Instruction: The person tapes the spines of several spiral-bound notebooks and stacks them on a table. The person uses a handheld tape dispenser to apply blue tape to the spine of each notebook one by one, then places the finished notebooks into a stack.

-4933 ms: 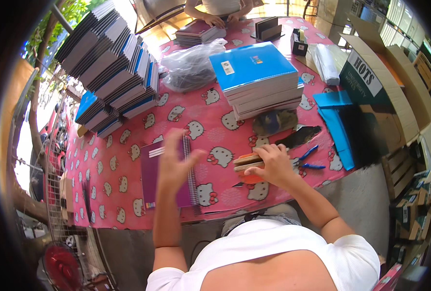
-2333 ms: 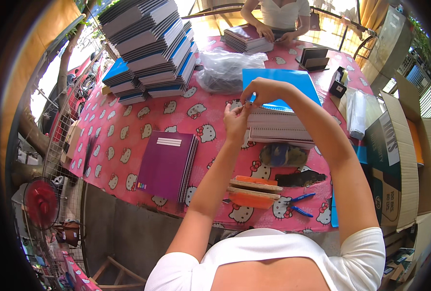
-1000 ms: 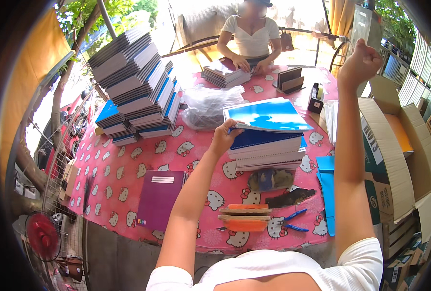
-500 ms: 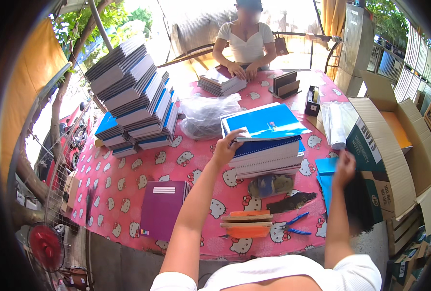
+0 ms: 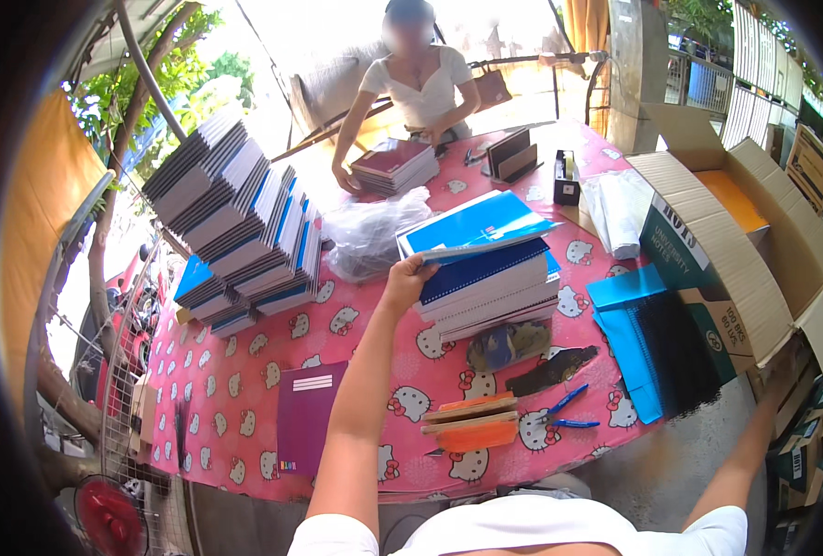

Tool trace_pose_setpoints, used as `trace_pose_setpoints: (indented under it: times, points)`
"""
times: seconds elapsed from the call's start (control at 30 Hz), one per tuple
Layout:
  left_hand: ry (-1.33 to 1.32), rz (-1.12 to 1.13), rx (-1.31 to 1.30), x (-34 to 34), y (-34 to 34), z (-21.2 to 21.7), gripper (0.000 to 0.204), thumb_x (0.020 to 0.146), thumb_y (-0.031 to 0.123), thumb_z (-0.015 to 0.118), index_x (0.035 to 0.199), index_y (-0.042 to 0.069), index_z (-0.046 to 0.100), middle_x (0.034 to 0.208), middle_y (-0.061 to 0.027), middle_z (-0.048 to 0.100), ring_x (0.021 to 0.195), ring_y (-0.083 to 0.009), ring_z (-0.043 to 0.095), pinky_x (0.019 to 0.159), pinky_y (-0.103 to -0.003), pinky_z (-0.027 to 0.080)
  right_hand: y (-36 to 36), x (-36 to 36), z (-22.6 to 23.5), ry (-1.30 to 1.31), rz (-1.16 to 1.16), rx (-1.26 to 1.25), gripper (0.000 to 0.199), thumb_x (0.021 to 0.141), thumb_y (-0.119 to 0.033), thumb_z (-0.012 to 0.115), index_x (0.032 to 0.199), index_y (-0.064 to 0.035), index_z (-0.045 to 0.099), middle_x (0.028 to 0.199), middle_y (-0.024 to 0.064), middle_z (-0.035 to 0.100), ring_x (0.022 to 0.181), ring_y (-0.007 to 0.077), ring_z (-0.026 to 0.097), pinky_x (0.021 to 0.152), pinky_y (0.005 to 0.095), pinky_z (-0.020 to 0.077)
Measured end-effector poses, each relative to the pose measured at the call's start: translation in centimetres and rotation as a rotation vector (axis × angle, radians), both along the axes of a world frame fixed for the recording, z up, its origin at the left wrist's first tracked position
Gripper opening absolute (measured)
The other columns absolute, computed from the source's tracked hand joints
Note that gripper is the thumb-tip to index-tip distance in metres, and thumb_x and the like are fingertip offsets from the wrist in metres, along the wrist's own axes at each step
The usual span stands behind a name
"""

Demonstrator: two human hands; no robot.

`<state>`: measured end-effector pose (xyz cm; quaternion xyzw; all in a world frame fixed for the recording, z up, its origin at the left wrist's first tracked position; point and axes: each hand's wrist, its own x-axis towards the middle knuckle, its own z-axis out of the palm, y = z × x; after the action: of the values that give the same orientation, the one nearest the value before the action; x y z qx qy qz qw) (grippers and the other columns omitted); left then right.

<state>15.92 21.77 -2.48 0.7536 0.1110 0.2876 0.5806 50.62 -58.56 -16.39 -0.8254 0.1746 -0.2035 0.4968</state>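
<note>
My left hand [image 5: 409,284] is closed on the near left corner of the top blue notebook [image 5: 485,227], raising its edge a little from the pile. Beneath lies a stack of spiral-bound notebooks [image 5: 490,296] with white page edges. My right forearm [image 5: 737,463] reaches past the table's right edge, low beside the cardboard box [image 5: 708,278]. The fingers of my right hand are dark and blurred near the box's lower flap, so their state cannot be made out. Glossy blue plastic covers [image 5: 626,295] and a black sheaf of spiral bindings [image 5: 684,357] lie between the hands.
Tall notebook stacks [image 5: 245,222] lean at the left. A clear plastic bag [image 5: 370,236], purple notebook [image 5: 307,417], orange-and-wood block [image 5: 471,422] and blue pliers [image 5: 569,408] are on the pink table [image 5: 231,389]. Across it, another person stands by a maroon-topped notebook pile [image 5: 395,167].
My right hand has left the blue covers and swung down right, off the table. My left hand still grips the top notebook. The other person's hands have moved apart; the view has shifted.
</note>
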Motion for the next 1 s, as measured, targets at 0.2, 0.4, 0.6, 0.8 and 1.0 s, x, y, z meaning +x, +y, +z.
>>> trace_pose_setpoints:
  times: [0.2, 0.4, 0.6, 0.8, 1.0]
  points:
    - [-0.227, 0.57, 0.644, 2.5, -0.9, 4.4, 0.013, 0.09, 0.01, 0.06, 0.098, 0.0, 0.062, 0.085, -0.0187, 0.065, 0.074, -0.03, 0.062, 0.069, -0.035, 0.047, 3.7, 1.9, -0.5, 0.019, 0.132, 0.298, 0.049, 0.098, -0.038, 0.044, 0.123, 0.0021, 0.056, 0.117, 0.0211, 0.06, 0.104, 0.0356, 0.059, 0.09, 0.0403, 0.0456]
    - [-0.396, 0.873, 0.532, 4.4, -0.8, 9.1, 0.015, 0.093, 0.013, 0.056, 0.091, -0.002, 0.055, 0.076, -0.0169, 0.06, 0.067, -0.0263, 0.057, 0.063, -0.038, 0.045, 5.4, 2.4, -0.9, 0.034, 0.188, 0.41, 0.049, 0.099, -0.038, 0.043, 0.125, 0.0019, 0.055, 0.12, 0.0202, 0.059, 0.107, 0.0346, 0.058, 0.092, 0.0396, 0.0446]
    - [-0.635, 0.917, 0.142, 2.8, -0.6, 13.8, 0.015, 0.095, 0.011, 0.053, 0.102, -0.001, 0.057, 0.086, -0.0091, 0.063, 0.076, -0.0162, 0.059, 0.068, -0.033, 0.048, 5.7, 2.6, -2.1, 0.026, 0.213, 0.528, 0.049, 0.099, -0.037, 0.043, 0.127, 0.0017, 0.055, 0.124, 0.0194, 0.058, 0.11, 0.0335, 0.057, 0.093, 0.0389, 0.0435]
    - [-0.865, 0.709, -0.283, -2.8, -3.1, 15.4, 0.019, 0.098, 0.011, 0.052, 0.113, -0.001, 0.055, 0.103, -0.0082, 0.06, 0.091, -0.016, 0.059, 0.081, -0.032, 0.049, 4.7, 0.7, -3.0, -0.028, 0.25, 0.61, 0.049, 0.1, -0.037, 0.042, 0.129, 0.0015, 0.054, 0.127, 0.0186, 0.057, 0.112, 0.0325, 0.056, 0.095, 0.0383, 0.0424]
    - [-0.894, 0.838, -0.049, -11.2, -6.7, 16.4, 0.022, 0.097, 0.011, 0.054, 0.115, -0.001, 0.055, 0.109, -0.0076, 0.059, 0.097, -0.016, 0.056, 0.087, -0.032, 0.046, 17.4, -15.8, -0.5, -0.536, 0.079, -0.082, 0.037, 0.098, -0.024, 0.049, 0.126, -0.0003, 0.054, 0.124, 0.015, 0.055, 0.111, 0.0267, 0.053, 0.09, 0.035, 0.0433]
